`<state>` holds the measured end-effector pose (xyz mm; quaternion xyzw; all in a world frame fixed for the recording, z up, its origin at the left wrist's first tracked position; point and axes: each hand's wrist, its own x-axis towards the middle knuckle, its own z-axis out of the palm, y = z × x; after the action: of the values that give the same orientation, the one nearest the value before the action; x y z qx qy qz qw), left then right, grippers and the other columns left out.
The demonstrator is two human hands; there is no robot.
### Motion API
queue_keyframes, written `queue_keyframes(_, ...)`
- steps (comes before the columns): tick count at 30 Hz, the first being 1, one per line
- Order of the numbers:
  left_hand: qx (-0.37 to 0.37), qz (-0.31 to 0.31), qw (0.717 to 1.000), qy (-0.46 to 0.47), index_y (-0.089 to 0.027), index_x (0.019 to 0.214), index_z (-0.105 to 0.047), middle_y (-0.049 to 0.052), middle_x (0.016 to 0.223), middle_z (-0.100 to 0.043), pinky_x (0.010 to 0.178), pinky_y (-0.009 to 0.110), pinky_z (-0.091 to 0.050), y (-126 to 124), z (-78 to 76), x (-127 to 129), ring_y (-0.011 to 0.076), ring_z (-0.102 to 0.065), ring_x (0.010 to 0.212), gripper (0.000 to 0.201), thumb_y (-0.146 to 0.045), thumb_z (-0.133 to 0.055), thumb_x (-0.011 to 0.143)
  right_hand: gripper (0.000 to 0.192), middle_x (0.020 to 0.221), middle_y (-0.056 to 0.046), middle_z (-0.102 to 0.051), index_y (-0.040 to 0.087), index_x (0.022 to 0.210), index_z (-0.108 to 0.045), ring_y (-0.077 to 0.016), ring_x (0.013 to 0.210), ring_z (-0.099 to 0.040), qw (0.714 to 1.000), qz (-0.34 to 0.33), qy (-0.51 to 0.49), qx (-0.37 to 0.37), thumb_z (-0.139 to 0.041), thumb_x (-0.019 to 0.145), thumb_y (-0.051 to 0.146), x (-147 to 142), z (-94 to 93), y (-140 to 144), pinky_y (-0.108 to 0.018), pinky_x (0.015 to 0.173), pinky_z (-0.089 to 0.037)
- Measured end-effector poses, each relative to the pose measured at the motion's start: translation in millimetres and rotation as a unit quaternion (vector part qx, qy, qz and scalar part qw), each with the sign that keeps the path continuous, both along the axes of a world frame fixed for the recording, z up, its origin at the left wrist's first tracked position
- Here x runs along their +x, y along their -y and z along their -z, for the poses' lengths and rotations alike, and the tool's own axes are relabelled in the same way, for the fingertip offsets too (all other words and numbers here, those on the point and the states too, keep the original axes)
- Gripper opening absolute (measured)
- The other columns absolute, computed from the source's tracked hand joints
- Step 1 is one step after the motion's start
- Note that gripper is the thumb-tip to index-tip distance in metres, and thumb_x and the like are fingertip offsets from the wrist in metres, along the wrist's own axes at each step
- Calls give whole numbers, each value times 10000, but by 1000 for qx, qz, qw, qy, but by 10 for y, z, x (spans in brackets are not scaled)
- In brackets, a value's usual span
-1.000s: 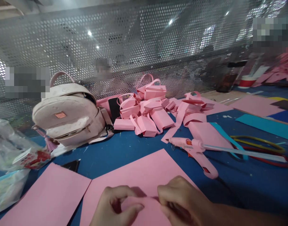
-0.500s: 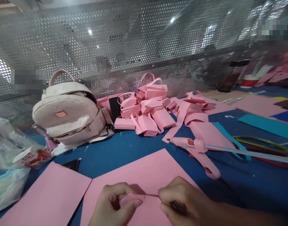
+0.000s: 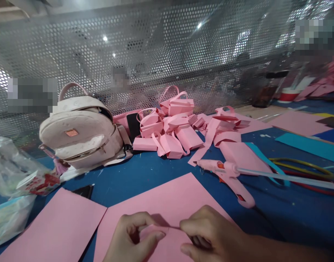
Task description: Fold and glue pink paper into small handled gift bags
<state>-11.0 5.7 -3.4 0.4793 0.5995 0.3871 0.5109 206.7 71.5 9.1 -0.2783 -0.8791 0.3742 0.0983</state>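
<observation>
Between my two hands a pink paper strip [image 3: 155, 230] is stretched low over a large pink paper sheet [image 3: 180, 196]. My left hand [image 3: 135, 233] pinches one end of it between thumb and fingers. On the other side my right hand [image 3: 207, 233] has its fingers curled in, the index finger and thumb at the strip's right part. The strip blends with the sheet below, so its exact outline is hard to make out. Beyond my right hand lies a pink hot glue gun [image 3: 229, 174] with a clear glue stick in its back.
Several folded pink paper bags [image 3: 169, 142] are heaped at the back, beside a pale backpack [image 3: 76, 131]. Another pink sheet [image 3: 57, 222] lies left, near a clear plastic bag [image 3: 11, 171]. Blue paper [image 3: 311, 145] and a dark bottle [image 3: 267, 89] are on the right.
My right hand has slid slightly left along the strip, nearer my left hand, and its thumb has moved a little apart from the index finger. My left hand stays in place.
</observation>
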Motion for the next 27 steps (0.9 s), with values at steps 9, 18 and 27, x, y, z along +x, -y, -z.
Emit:
queue_keyframes(9,10,-33,998,45,-160,630,-583,-52,563,-321,581,267,-154,-2,83,-21,101,-238,589,471,-585,-757,736,448,520,66,-276,208,595,-256,-102,500,-308,996,27,-74,-42,-421,990,340,-13,-10,-67,-270,517,-249)
queue_keyframes(18,18,-69,997,32,-151,641,-580,-48,561,-338,576,254,-170,-17,93,-62,97,-258,584,518,-631,-757,718,608,467,54,-297,225,530,-287,-106,454,-330,980,1,-171,-100,-342,1019,581,48,63,-76,-262,502,-300)
queue_keyframes(27,40,-95,992,74,-133,626,-627,-29,560,-461,572,217,-264,-9,39,12,91,-355,578,474,-562,-817,694,350,595,62,-353,220,639,-304,-110,555,-326,989,36,-122,-76,-505,918,284,31,-87,-7,-257,531,-269)
